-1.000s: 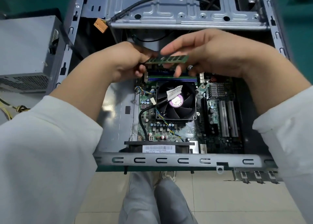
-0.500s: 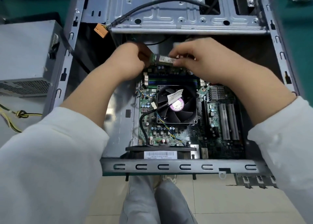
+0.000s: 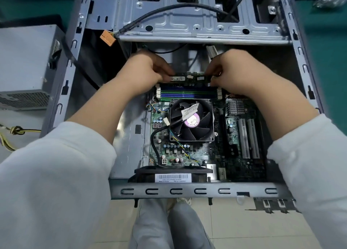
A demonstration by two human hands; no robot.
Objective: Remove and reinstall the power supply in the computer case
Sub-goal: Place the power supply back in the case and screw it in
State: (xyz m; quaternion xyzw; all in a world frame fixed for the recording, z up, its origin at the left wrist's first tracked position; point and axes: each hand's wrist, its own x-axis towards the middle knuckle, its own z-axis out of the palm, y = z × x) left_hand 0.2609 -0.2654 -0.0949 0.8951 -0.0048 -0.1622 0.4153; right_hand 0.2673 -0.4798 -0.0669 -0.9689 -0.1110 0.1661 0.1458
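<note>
The open computer case [image 3: 187, 191] lies flat before me with its motherboard [image 3: 189, 152] exposed. A green memory stick [image 3: 187, 78] stands on edge over the far end of the blue and green memory slots [image 3: 187, 93]. My left hand [image 3: 148, 72] pinches its left end and my right hand [image 3: 232, 70] pinches its right end. Whether the stick is seated in a slot is hidden by my fingers. The grey power supply [image 3: 24, 66] sits outside the case on the left, its yellow and black wires [image 3: 13, 134] trailing toward me.
A black CPU fan [image 3: 191, 121] sits just on my side of the slots. An orange connector [image 3: 108, 37] on a black cable hangs at the drive cage [image 3: 197, 23]. White expansion slots [image 3: 248, 137] lie to the right. My knees are below the case edge.
Both hands carried the memory stick away from me and down, from above the fan to the far slots. It turned from lying flat to standing on edge, and my hands moved apart to its ends.
</note>
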